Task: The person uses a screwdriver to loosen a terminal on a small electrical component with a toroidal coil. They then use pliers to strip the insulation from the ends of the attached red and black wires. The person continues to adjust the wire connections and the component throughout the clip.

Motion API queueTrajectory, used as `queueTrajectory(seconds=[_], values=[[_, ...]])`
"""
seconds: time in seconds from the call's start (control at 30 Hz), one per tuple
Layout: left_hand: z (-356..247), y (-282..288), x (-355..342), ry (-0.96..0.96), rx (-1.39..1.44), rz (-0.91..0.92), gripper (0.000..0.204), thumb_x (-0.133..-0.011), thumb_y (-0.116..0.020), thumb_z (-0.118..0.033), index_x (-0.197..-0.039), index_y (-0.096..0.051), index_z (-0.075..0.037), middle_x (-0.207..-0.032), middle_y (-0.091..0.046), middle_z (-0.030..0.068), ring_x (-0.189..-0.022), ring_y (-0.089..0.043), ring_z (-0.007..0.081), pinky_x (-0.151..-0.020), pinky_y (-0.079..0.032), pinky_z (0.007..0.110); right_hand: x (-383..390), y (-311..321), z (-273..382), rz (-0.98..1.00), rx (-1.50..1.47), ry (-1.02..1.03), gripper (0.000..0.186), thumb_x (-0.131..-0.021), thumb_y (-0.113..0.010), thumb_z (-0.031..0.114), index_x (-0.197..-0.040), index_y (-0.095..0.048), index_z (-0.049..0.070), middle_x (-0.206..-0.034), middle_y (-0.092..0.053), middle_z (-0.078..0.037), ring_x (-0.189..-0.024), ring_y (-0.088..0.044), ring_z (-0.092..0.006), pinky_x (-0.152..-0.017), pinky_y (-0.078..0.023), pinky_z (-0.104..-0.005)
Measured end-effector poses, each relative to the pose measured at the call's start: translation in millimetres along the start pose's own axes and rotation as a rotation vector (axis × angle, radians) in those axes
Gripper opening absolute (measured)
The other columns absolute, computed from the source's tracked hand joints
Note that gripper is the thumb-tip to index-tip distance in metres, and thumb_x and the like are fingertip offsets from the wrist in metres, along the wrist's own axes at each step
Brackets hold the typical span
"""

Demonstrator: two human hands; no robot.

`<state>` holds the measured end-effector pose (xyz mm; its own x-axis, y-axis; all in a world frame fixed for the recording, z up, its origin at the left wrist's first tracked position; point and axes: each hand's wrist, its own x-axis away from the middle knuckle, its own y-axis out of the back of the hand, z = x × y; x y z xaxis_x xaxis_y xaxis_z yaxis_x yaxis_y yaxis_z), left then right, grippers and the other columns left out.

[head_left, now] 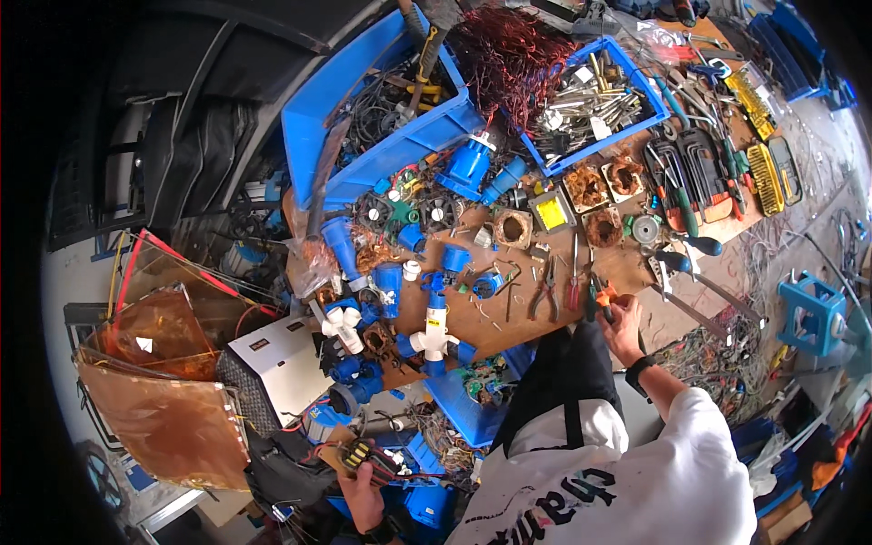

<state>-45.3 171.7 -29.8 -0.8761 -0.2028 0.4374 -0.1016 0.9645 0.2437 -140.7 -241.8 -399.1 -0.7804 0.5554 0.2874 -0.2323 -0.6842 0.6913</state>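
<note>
Left hand grips a wired part roughly crosswise, short of the table; right hand, at the table's edge, an orange handle.

Blue against brown
Far bins are blue, wire bundle dark red, tabletop brown; near, the small component is yellow-striped black, the shirt white with black lettering.

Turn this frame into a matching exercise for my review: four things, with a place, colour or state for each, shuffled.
1. Left hand
2. Right hand
3. Wire bundle
4. Pliers

A. Dark red
B. Lying on the table
C. Holding a wired part
D. At an orange item

Pairs: 1-C, 2-D, 3-A, 4-B
</note>
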Motion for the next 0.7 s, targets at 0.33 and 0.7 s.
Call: queueTrajectory(seconds=[0.33,0.7], values=[[-7.3,-6.8,-8.9,-0.039,-0.084,0.09,0.056,-0.088,-0.07,-0.024,-0.132,-0.045,0.002,-0.114,-0.063,0.0154,-0.093,-0.067,0.0241,-0.078,-0.058,0.036,1.1,34.1,-3.5,0.166,-0.524,-0.029,0.022,-0.081,-0.067,0.01,-0.1,-0.062,-0.001,-0.138,-0.046,-0.019,-0.129,-0.044,-0.0337,-0.107,-0.034,-0.039],[-38.2,-47.1,-27.3,-0.213,-0.124,0.312,0.042,-0.088,-0.063,-0.011,-0.125,-0.05,0.001,-0.112,-0.063,0.0119,-0.093,-0.065,0.0198,-0.073,-0.057,0.032,34.5,137.0,123.4,0.425,-1.067,0.046,0.042,-0.09,-0.067,0.012,-0.129,-0.057,0.0,-0.133,-0.048,-0.006,-0.122,-0.046,-0.0179,-0.103,-0.037,-0.0326]])
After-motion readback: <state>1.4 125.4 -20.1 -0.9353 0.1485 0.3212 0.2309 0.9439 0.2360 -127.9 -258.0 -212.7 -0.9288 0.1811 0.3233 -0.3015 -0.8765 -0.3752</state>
